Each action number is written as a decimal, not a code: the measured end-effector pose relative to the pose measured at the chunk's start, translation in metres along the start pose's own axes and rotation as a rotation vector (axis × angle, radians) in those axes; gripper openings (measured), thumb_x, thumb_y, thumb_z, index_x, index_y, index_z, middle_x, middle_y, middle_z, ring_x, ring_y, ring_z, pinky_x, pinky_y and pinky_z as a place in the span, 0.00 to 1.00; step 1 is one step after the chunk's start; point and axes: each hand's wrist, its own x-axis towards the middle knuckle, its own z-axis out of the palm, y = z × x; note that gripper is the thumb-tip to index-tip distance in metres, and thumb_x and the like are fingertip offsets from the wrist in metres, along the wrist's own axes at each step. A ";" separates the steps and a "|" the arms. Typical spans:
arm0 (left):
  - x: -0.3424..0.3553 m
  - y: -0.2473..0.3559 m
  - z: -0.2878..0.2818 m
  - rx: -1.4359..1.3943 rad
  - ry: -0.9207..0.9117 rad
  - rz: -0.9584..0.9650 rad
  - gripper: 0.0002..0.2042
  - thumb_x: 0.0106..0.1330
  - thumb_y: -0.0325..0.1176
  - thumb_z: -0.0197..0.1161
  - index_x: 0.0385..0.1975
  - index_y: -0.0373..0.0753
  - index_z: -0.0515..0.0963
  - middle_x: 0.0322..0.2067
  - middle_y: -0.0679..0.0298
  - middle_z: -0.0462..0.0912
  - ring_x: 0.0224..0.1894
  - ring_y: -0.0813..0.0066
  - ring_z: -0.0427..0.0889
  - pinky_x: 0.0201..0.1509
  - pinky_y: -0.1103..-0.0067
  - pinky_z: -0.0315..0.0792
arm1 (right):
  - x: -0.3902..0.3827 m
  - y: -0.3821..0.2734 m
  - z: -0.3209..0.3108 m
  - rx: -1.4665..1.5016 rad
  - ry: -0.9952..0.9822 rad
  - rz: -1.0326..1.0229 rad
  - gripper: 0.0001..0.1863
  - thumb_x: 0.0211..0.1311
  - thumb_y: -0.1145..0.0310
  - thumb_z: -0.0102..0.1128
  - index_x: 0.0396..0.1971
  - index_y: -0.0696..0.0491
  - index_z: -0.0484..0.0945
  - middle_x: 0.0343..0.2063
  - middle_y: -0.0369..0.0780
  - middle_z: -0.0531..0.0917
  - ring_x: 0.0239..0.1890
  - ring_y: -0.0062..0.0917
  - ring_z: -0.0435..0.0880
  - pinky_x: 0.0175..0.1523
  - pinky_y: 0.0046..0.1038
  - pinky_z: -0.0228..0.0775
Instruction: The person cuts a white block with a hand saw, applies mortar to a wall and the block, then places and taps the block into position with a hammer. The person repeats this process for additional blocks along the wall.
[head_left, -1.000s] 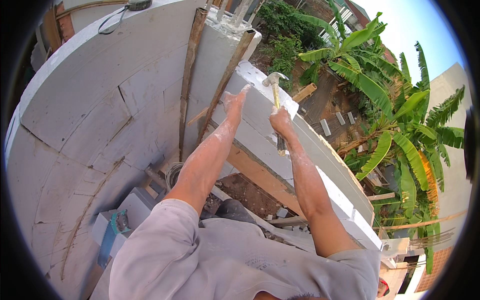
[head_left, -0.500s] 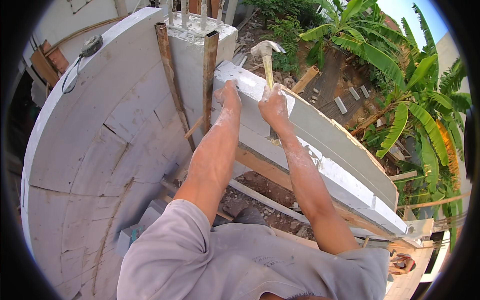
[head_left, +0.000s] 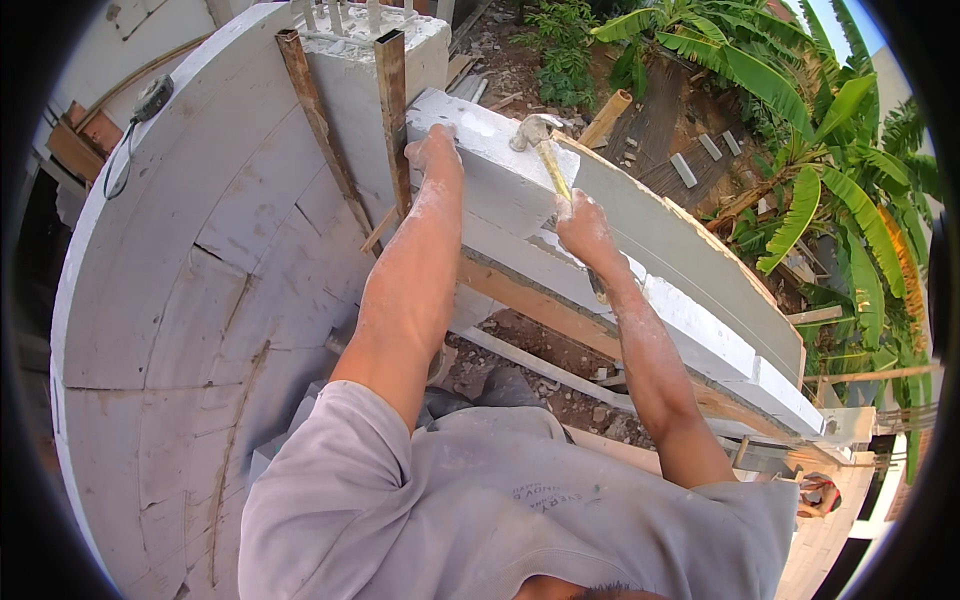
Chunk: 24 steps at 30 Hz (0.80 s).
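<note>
A claw hammer (head_left: 553, 165) with a grey head and yellowish handle is gripped in my right hand (head_left: 585, 230). Its head lies over the top face of a white lightweight concrete block (head_left: 490, 185), close to the right end. My left hand (head_left: 436, 152) holds the block's near upper edge at its left end, thumb side up; some fingers are hidden. This block sits on a lower course of white blocks (head_left: 700, 325), which runs off to the right. Pale dust coats both hands and forearms.
A rusty metal post (head_left: 390, 110) stands beside my left hand, another (head_left: 320, 120) further left. A tape measure (head_left: 153, 97) rests on the curved-looking white wall (head_left: 200, 250). Behind the blocks runs a grey panel (head_left: 660, 245); banana plants (head_left: 770, 110) grow beyond. Another person (head_left: 818, 495) shows far right.
The hammer has come down from upright above the block to its top face, and my right hand has shifted right and lower. My left hand stays at the block while the view shifts slightly.
</note>
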 end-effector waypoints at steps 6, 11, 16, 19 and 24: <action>-0.014 -0.002 -0.005 -0.008 0.023 0.126 0.29 0.46 0.28 0.72 0.47 0.22 0.70 0.50 0.39 0.76 0.52 0.48 0.78 0.58 0.64 0.69 | -0.047 0.009 -0.019 0.407 0.144 0.029 0.23 0.71 0.51 0.48 0.36 0.59 0.77 0.24 0.51 0.81 0.28 0.44 0.79 0.38 0.43 0.68; 0.000 -0.012 -0.027 0.116 -0.171 0.233 0.44 0.50 0.37 0.76 0.62 0.21 0.58 0.60 0.41 0.68 0.64 0.53 0.68 0.66 0.69 0.61 | -0.072 0.038 -0.029 0.471 0.180 0.055 0.21 0.69 0.51 0.55 0.34 0.57 0.76 0.21 0.40 0.77 0.22 0.28 0.74 0.31 0.33 0.65; -0.033 -0.124 -0.147 0.377 -0.442 0.405 0.31 0.58 0.33 0.71 0.58 0.25 0.70 0.55 0.45 0.77 0.58 0.60 0.76 0.61 0.73 0.68 | -0.007 0.015 -0.071 0.134 0.087 0.008 0.22 0.60 0.51 0.63 0.43 0.54 0.77 0.36 0.48 0.84 0.42 0.38 0.83 0.49 0.39 0.70; -0.026 -0.222 -0.288 0.790 -0.228 0.442 0.11 0.50 0.29 0.72 0.32 0.31 0.84 0.26 0.54 0.86 0.29 0.64 0.86 0.40 0.73 0.77 | 0.056 -0.007 -0.064 0.051 -0.012 -0.208 0.20 0.60 0.54 0.61 0.45 0.53 0.76 0.43 0.49 0.82 0.48 0.41 0.81 0.53 0.39 0.69; -0.010 -0.356 -0.647 0.872 0.138 -0.103 0.17 0.53 0.39 0.68 0.32 0.28 0.81 0.21 0.53 0.85 0.29 0.59 0.87 0.42 0.69 0.78 | 0.136 -0.045 -0.012 -0.141 -0.035 -0.435 0.20 0.62 0.53 0.59 0.47 0.51 0.81 0.42 0.50 0.82 0.48 0.44 0.80 0.53 0.42 0.70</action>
